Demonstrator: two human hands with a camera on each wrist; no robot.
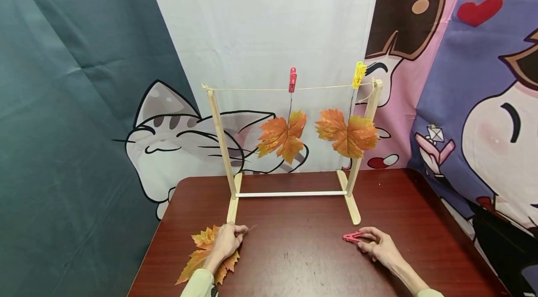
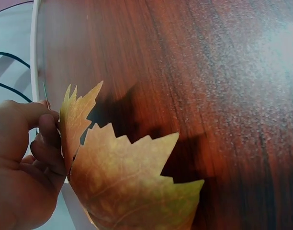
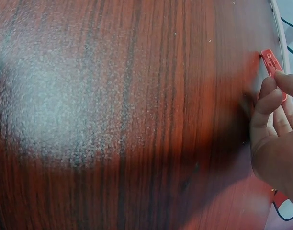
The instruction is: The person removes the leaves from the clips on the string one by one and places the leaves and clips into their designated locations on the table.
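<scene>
My left hand (image 1: 227,241) pinches the thin stem of an orange-yellow artificial maple leaf (image 1: 196,262) at the table's front left. In the left wrist view the leaf (image 2: 132,177) spreads out beside the palm, with the stem tip poking up past the fingers. My right hand (image 1: 381,246) holds a red clothespin (image 1: 352,237) between thumb and fingers, low over the table's right side. The right wrist view shows the clothespin (image 3: 271,62) pointing away from the fingertips.
A wooden frame (image 1: 221,143) with a string (image 1: 248,89) stands at the back of the brown table (image 1: 290,250). From the string hang two maple leaves, one by a red clothespin (image 1: 292,80), the other by a yellow clothespin (image 1: 359,75). Printed cloths hang behind.
</scene>
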